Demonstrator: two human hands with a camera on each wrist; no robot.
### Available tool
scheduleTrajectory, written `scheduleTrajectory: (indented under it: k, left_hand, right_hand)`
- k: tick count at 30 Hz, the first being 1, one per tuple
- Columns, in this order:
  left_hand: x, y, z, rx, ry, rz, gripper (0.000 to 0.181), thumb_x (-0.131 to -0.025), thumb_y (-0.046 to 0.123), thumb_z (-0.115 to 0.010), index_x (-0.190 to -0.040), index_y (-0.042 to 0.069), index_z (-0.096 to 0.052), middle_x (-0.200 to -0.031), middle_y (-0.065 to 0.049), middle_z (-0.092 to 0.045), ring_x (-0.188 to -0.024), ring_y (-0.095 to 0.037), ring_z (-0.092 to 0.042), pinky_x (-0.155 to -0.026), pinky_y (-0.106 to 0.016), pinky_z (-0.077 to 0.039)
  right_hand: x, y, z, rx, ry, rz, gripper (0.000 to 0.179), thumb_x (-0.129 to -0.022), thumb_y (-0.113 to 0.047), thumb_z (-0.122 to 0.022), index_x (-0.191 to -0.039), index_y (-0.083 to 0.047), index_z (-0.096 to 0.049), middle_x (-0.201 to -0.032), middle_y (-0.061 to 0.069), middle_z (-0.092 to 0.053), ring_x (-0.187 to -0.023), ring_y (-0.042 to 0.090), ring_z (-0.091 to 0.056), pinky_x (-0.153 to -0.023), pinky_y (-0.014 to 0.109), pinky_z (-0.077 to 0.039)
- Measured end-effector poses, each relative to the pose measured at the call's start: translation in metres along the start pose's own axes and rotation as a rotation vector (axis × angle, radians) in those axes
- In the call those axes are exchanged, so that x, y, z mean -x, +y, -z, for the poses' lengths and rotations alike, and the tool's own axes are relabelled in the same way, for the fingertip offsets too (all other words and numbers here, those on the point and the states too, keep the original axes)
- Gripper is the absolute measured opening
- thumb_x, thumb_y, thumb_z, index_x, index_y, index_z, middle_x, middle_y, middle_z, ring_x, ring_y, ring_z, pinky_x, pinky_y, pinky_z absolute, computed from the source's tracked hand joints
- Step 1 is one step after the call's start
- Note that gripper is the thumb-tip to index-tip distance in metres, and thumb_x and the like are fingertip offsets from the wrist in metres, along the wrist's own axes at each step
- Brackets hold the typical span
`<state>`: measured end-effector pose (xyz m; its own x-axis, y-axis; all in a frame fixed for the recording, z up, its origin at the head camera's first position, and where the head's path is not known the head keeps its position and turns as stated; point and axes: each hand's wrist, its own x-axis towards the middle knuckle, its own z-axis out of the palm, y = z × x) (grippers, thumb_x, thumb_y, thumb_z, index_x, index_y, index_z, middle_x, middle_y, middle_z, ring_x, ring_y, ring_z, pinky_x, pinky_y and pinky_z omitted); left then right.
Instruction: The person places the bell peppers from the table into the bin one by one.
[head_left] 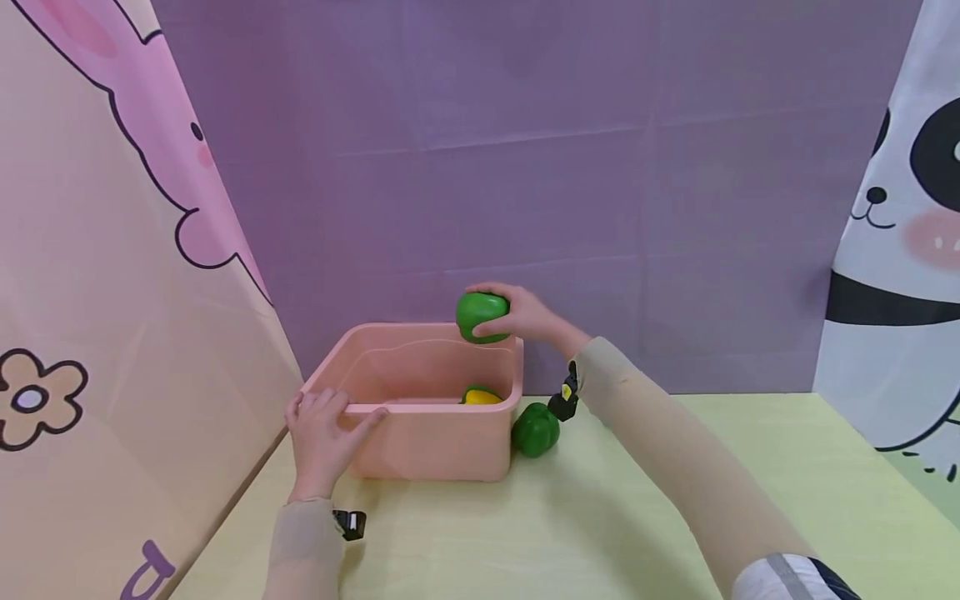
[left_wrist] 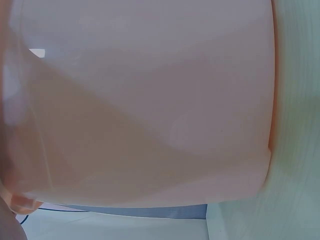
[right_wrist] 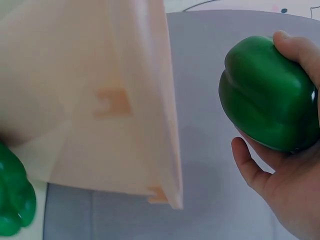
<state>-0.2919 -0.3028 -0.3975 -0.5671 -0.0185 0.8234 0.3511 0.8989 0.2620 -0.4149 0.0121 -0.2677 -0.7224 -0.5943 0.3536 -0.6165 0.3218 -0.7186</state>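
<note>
Right hand (head_left: 528, 315): grasping green pepper (head_left: 477, 312). Left hand (head_left: 324, 433): gripping pink bin (head_left: 435, 446) by rim. Yellow item (head_left: 482, 397) inside: head view only.

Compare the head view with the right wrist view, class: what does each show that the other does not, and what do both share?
Only the head view shows the left hand on the near rim of the pink bin, and a partly hidden yellow object inside.

Only the right wrist view shows darker orange patches on the bin's outer side.

Both show the bin, the right hand holding a green pepper, and another green pepper beside the bin.
</note>
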Motion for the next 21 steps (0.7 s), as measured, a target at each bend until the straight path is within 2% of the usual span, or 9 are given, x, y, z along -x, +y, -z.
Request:
scheduleTrajectory:
  k: [9, 13, 15, 18, 21]
  left_hand:
    - [0.0, 0.0, -0.002, -0.008, -0.009, 0.005, 0.044, -0.075, 0.05, -0.075, -0.074, 0.011, -0.055, -0.077, -0.005, -0.055, -0.085, -0.031, -0.048, -0.104, -0.06, -0.016]
    - [0.0, -0.002, -0.001, -0.008, -0.009, 0.012, 0.044, -0.075, 0.05, -0.075, -0.075, 0.01, -0.056, -0.079, -0.006, -0.057, -0.086, -0.031, -0.048, -0.104, -0.059, -0.016]
    - [0.0, -0.003, -0.001, -0.008, -0.008, 0.011, 0.044, -0.075, 0.049, -0.076, -0.075, 0.01, -0.056, -0.079, -0.006, -0.057, -0.087, -0.031, -0.048, -0.104, -0.06, -0.016]
    - [-0.001, -0.003, -0.001, -0.006, -0.003, 0.007, 0.043, -0.074, 0.048, -0.076, -0.075, 0.01, -0.056, -0.079, -0.006, -0.057, -0.087, -0.032, -0.048, -0.104, -0.06, -0.016]
    - [-0.001, -0.003, -0.001, -0.005, -0.004, 0.008, 0.043, -0.074, 0.048, -0.077, -0.074, 0.011, -0.056, -0.078, -0.006, -0.057, -0.086, -0.031, -0.048, -0.104, -0.061, -0.016]
  right_hand:
    - [0.002, 0.001, -0.029, -0.113, -0.041, -0.056, 0.063, -0.081, -0.019, -0.077, -0.139, -0.02, -0.052, -0.126, 0.007, -0.057, -0.105, 0.024, -0.058, -0.085, 0.037, -0.05]
    - [0.004, -0.004, -0.044, -0.07, -0.05, -0.099, 0.061, -0.082, -0.029, -0.077, -0.139, -0.023, -0.053, -0.122, 0.002, -0.059, -0.111, 0.024, -0.049, -0.092, 0.039, -0.041]
    - [0.004, -0.007, -0.05, -0.075, -0.05, -0.111, 0.061, -0.082, -0.032, -0.077, -0.138, -0.025, -0.054, -0.12, 0.0, -0.059, -0.111, 0.024, -0.047, -0.091, 0.04, -0.041]
    - [0.004, -0.01, -0.06, -0.198, -0.067, -0.139, 0.059, -0.082, -0.029, -0.077, -0.136, -0.025, -0.054, -0.121, 0.003, -0.057, -0.111, 0.024, -0.048, -0.091, 0.039, -0.045]
    - [0.004, -0.012, -0.069, -0.364, -0.082, -0.193, 0.06, -0.083, -0.023, -0.077, -0.137, -0.023, -0.051, -0.124, 0.007, -0.053, -0.107, 0.027, -0.055, -0.081, 0.04, -0.054]
